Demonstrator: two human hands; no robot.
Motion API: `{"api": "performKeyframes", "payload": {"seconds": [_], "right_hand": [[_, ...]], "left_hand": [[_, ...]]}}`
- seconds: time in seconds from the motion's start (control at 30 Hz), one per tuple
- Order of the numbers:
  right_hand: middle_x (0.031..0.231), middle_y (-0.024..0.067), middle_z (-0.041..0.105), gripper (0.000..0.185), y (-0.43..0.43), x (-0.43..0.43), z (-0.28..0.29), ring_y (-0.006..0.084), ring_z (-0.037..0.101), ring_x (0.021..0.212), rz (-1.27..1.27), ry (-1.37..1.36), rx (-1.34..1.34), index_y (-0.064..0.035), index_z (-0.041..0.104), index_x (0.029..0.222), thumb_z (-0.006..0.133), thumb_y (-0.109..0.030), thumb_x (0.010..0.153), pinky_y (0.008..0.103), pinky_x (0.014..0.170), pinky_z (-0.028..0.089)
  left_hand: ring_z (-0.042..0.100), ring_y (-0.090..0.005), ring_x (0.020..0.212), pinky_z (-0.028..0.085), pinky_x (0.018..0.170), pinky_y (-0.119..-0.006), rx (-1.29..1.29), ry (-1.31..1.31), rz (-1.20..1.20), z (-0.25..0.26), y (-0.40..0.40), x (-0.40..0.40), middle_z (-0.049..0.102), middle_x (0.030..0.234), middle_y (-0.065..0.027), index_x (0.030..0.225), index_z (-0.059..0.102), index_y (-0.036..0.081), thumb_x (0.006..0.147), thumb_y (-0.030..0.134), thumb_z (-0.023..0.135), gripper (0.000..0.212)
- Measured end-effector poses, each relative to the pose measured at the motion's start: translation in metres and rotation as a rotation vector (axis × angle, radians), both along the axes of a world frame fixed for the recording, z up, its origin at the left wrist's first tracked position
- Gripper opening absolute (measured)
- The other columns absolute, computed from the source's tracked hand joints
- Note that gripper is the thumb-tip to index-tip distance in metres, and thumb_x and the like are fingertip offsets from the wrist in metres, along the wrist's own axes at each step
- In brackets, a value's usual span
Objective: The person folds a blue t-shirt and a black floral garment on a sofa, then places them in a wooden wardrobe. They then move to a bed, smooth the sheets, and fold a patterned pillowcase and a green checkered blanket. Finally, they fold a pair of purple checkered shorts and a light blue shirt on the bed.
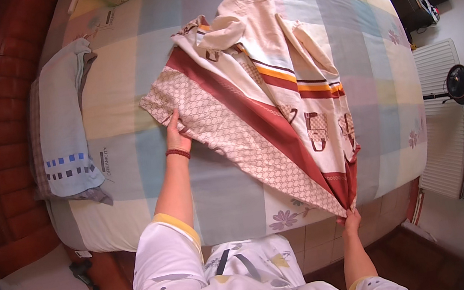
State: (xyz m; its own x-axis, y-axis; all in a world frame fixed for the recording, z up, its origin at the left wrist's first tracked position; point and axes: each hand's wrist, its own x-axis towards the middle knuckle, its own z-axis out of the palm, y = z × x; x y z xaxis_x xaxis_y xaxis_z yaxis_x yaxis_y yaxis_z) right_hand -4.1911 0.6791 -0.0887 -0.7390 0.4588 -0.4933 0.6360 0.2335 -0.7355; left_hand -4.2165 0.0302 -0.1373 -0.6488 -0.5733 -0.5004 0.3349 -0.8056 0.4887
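Observation:
Across the bed before me lies a cream garment with a small repeating pattern, dark red bands, orange and brown stripes and printed bag motifs. My left hand, with a dark red bead bracelet at the wrist, has hold of its patterned edge near the left corner. At the near right, my right hand pinches the gathered lower corner at the mattress edge. Between the two hands the patterned edge runs in a slanting line. Plain cream sleeves and a neckline lie at the far end, partly folded over.
Folded textiles, a light blue one on top, lie at the bed's left side. The checked bedspread is beneath everything. A red padded headboard stands left; a white radiator and a small black fan are right.

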Motion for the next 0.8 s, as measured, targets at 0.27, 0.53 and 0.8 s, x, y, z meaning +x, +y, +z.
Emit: {"api": "performKeyframes", "payload": {"seconds": [0.27,0.53,0.8], "right_hand": [[0.118,0.0122,0.063,0.038,0.03,-0.038,-0.003,0.0284,0.062,0.107,-0.232,-0.022,-0.626,-0.0039,0.055,0.122,0.058,-0.019,0.087,0.0456,0.088,0.054],[0.14,0.0122,0.05,0.06,-0.06,-0.038,-0.05,0.0289,0.047,0.129,-0.49,-0.051,-1.134,-0.0054,0.047,0.137,0.059,-0.045,0.094,0.0462,0.11,0.038],[0.12,0.012,0.064,0.041,-0.116,-0.115,-0.024,0.0294,0.061,0.111,-0.192,-0.092,-1.266,-0.0073,0.061,0.118,0.07,-0.035,0.09,0.0446,0.1,0.048]], "left_hand": [[0.047,-0.0344,0.131,0.042,0.107,-0.049,-0.164,-0.488,0.146,0.014,0.008,0.228,0.045,0.146,-0.0182,0.144,0.04,-0.001,0.098,0.037,0.034,0.059],[0.057,-0.0331,0.119,0.049,0.097,-0.045,-0.029,-1.546,0.682,0.158,0.053,0.604,0.056,0.134,-0.018,0.132,0.053,-0.006,0.097,0.031,0.041,0.052],[0.063,-0.0314,0.11,0.051,0.091,-0.042,-0.01,-1.95,0.743,0.286,0.126,0.644,0.063,0.124,-0.021,0.122,0.06,-0.01,0.093,0.031,0.046,0.052]]}}
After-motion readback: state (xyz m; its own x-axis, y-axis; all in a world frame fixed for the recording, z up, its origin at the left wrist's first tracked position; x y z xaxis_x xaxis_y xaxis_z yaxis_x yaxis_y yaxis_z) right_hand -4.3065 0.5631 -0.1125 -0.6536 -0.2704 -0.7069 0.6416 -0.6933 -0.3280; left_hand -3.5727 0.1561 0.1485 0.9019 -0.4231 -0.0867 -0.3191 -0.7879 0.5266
